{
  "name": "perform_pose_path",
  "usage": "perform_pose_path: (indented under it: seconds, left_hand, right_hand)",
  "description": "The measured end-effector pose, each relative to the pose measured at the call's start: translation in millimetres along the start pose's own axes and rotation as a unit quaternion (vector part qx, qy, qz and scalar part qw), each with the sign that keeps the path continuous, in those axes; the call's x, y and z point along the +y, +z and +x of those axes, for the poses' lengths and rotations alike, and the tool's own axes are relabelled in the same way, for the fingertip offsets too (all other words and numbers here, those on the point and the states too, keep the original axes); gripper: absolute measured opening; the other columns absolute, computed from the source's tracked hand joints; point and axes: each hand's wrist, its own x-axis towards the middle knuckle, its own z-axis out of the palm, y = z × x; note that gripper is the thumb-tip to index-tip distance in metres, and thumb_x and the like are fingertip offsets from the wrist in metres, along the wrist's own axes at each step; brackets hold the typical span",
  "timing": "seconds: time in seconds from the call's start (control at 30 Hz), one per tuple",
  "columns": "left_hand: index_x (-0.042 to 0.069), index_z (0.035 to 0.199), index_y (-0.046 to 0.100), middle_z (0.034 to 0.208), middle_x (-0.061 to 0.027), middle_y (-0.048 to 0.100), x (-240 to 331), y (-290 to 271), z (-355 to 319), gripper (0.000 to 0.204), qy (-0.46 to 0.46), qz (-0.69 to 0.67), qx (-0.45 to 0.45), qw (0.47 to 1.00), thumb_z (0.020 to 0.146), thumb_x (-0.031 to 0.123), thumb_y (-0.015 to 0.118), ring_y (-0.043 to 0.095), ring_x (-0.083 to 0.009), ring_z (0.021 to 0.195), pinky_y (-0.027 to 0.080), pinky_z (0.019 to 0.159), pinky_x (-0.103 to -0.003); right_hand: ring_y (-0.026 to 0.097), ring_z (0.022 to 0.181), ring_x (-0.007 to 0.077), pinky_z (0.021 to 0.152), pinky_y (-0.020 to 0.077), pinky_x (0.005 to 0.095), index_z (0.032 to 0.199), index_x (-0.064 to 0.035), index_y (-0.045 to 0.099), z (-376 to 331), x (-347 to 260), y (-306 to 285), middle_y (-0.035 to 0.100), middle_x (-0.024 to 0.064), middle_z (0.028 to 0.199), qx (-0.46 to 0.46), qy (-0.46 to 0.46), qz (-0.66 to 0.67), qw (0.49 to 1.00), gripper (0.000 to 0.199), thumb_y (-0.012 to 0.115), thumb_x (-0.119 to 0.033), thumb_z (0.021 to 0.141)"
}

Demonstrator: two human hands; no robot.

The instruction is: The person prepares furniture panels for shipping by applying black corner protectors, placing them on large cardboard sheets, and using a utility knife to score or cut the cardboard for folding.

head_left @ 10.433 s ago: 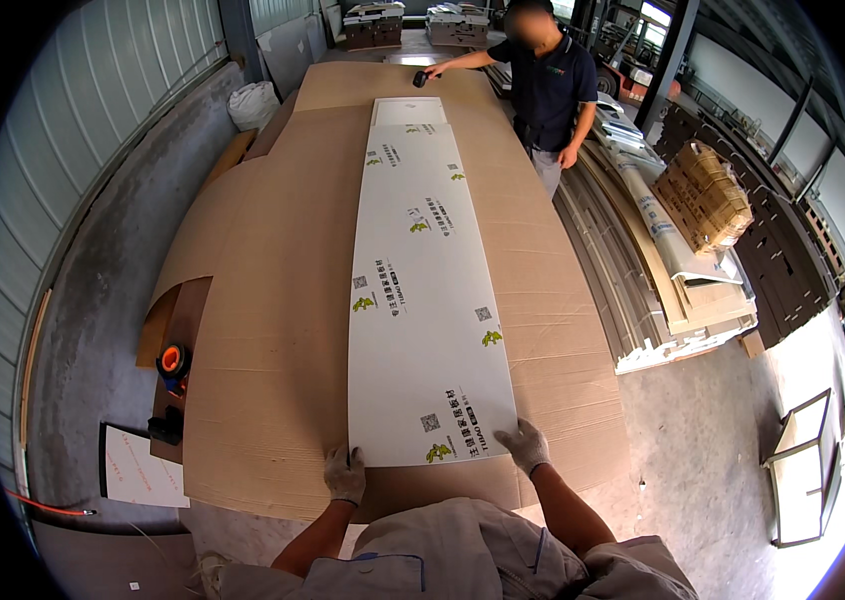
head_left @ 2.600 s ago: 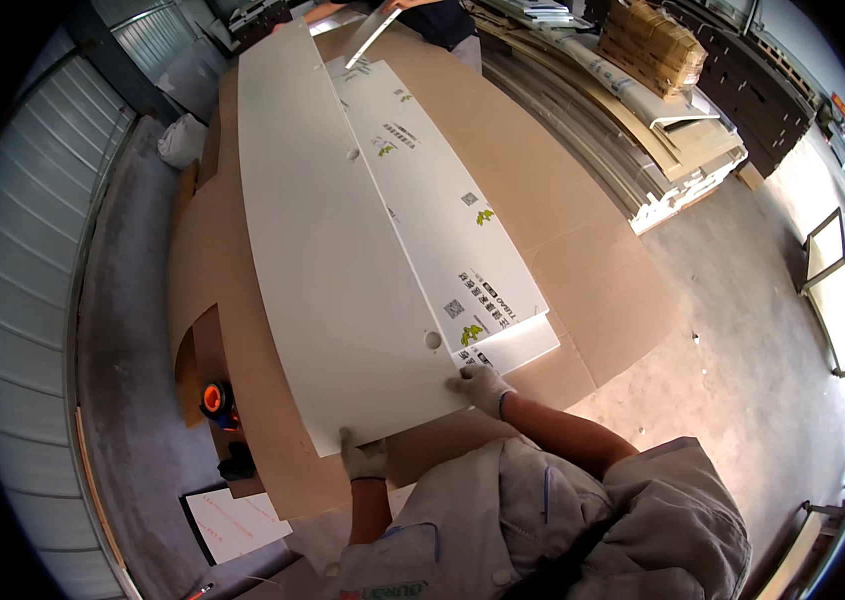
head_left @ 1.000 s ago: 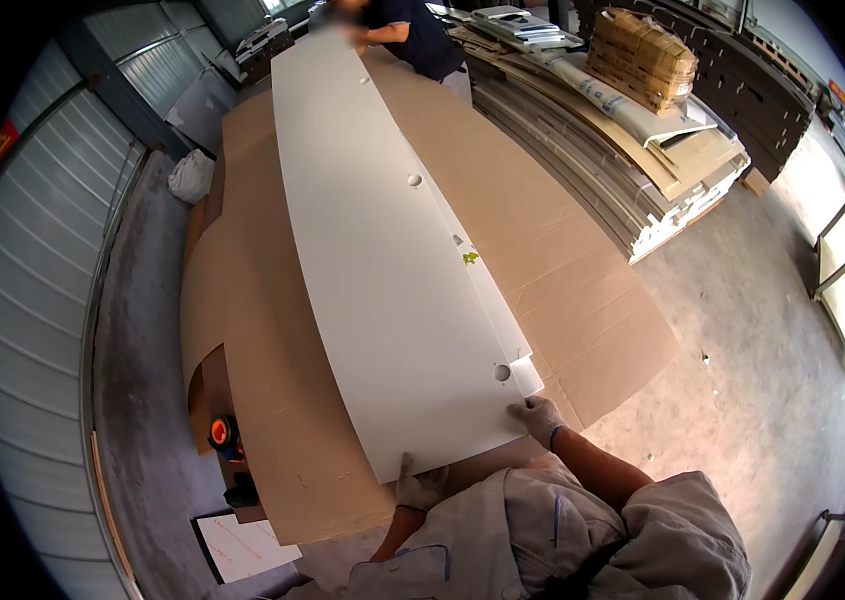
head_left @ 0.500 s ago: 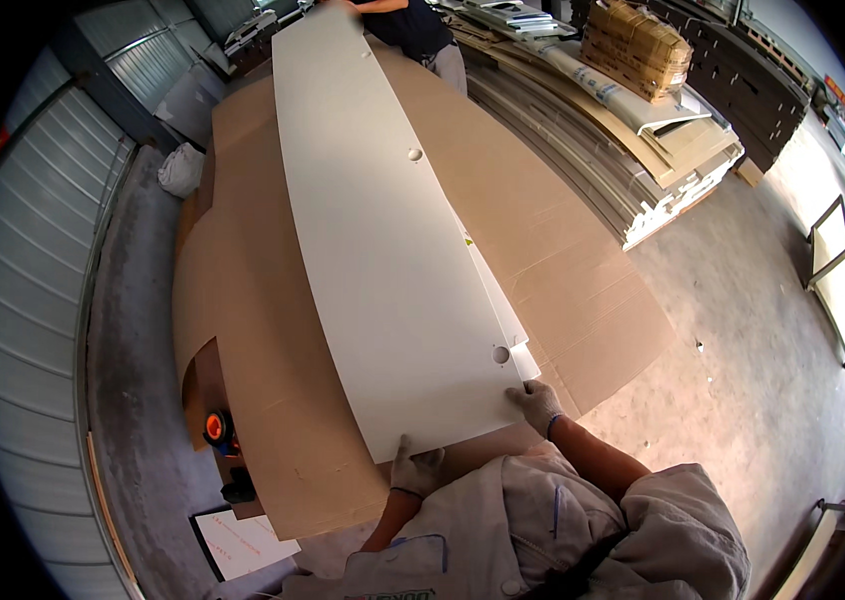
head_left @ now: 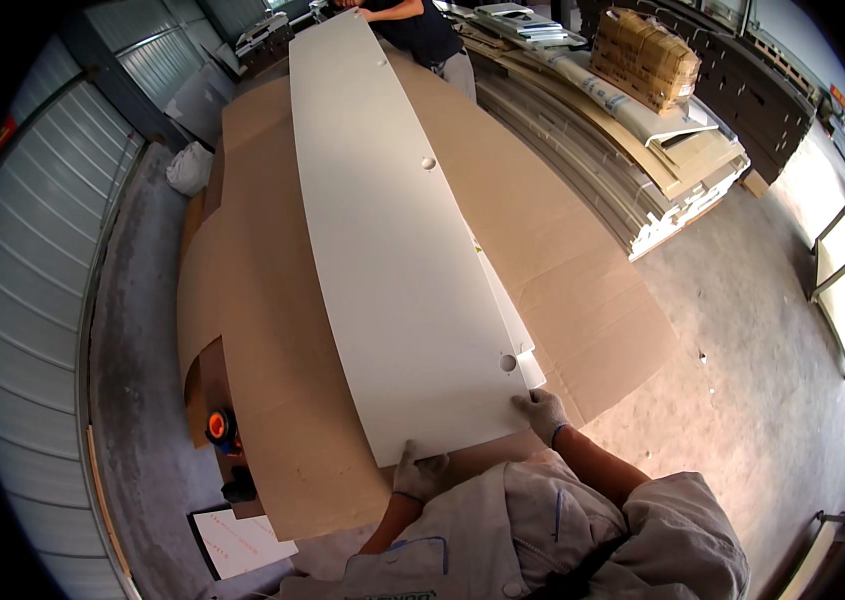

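Note:
A long white panel (head_left: 383, 240) with round holes lies over a second white panel (head_left: 523, 352), whose edge shows at the right. Both rest on flat brown cardboard sheets (head_left: 273, 330). My left hand (head_left: 419, 474), in a grey glove, grips the near end's left corner. My gloved right hand (head_left: 546, 413) holds the near end's right corner. At the far end another person (head_left: 413, 22) in a dark shirt holds the panel with one hand.
Stacked panels and flat cardboard (head_left: 623, 150) with a bundle of brown boxes (head_left: 648, 58) lie at the right. An orange tape dispenser (head_left: 220, 428) and a white sheet (head_left: 241, 540) sit at the lower left. A corrugated metal wall (head_left: 33, 290) runs along the left. Bare concrete floor (head_left: 743, 400) spreads to the right.
The plain white panel has been turned over onto the printed one and lowered flat. My hands have stayed at its near corners, and the view has shifted slightly.

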Motion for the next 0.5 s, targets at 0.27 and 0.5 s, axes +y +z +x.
perform_pose_path:
  seconds: [0.27,0.5]
  left_hand:
    - [0.009,0.136,0.061,0.131,-0.0139,0.068,2.2,-7.9,4.5,0.045,0.001,0.030,0.012,0.999,0.107,0.043,0.069,0.066,-0.0367,0.120,0.057,0.101,-0.055]
    - [0.009,0.134,0.061,0.130,-0.0148,0.068,-0.1,-11.7,2.0,0.046,-0.020,0.018,0.023,0.999,0.105,0.043,0.071,0.066,-0.0374,0.118,0.057,0.101,-0.056]
  right_hand:
    - [0.072,0.092,0.0158,0.084,0.0575,0.0337,0.118,0.0066,0.075,10.4,18.8,6.1,0.079,0.0100,0.105,0.018,-0.028,0.022,0.999,0.036,0.074,-0.026,0.102]
    - [0.071,0.092,0.0157,0.084,0.0577,0.0334,0.117,0.0064,0.075,6.4,23.2,2.5,0.079,0.0109,0.105,0.010,-0.031,0.027,0.999,0.036,0.076,-0.027,0.101]
